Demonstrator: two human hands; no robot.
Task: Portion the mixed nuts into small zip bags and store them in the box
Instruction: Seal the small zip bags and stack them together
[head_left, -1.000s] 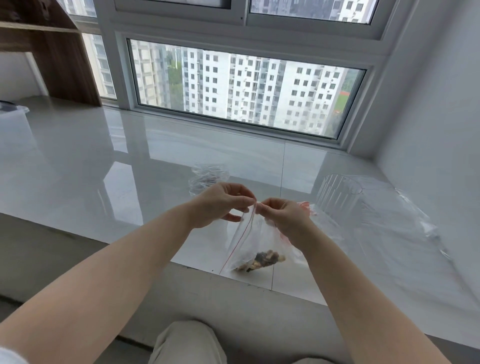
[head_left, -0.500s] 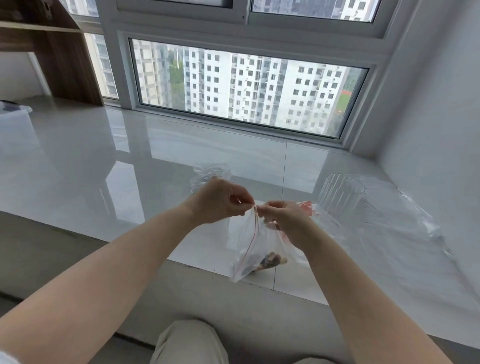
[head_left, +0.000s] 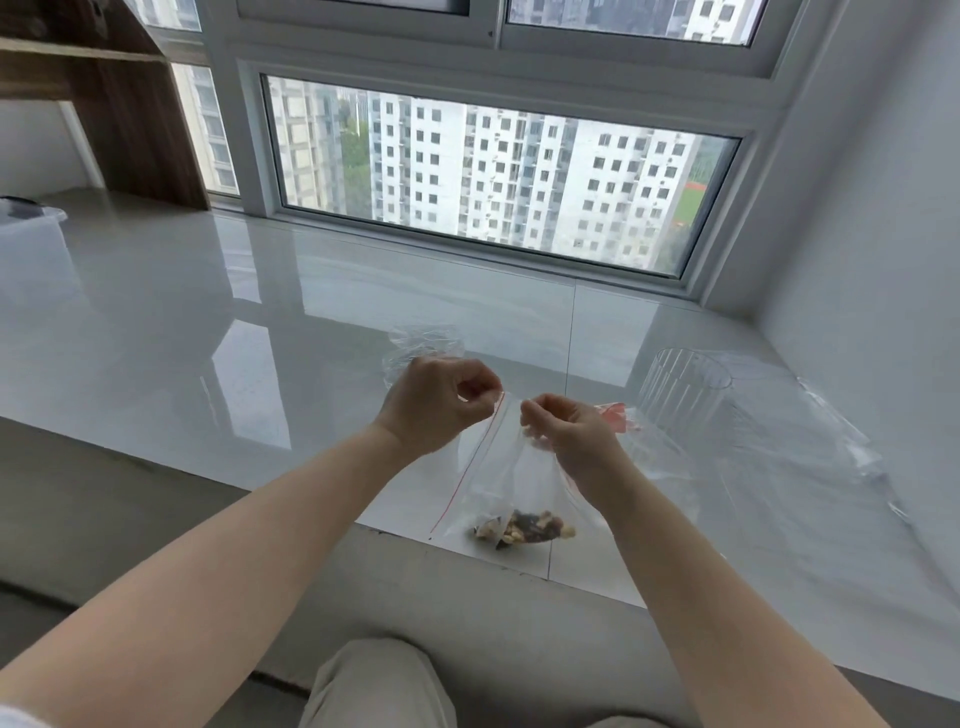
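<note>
A small clear zip bag (head_left: 511, 473) with a red seal line hangs in the air above the front edge of the glossy white sill (head_left: 260, 353). Mixed nuts (head_left: 524, 527) lie bunched in its bottom corner. My left hand (head_left: 439, 402) pinches the top of the bag at its left end. My right hand (head_left: 569, 434) pinches the top a little to the right. A translucent storage box (head_left: 31, 228) stands at the far left edge, partly cut off.
A clear ribbed plastic cup (head_left: 680, 400) lies on its side at the right, with a large crumpled clear bag (head_left: 821, 441) beyond it. A red-marked packet (head_left: 615, 415) peeks out behind my right hand. Crumpled clear bags (head_left: 415, 345) lie behind my left hand. A wall closes the right side.
My hands have drawn slightly apart along the bag's top, and the bag has swung so that its red seal line runs down to the left.
</note>
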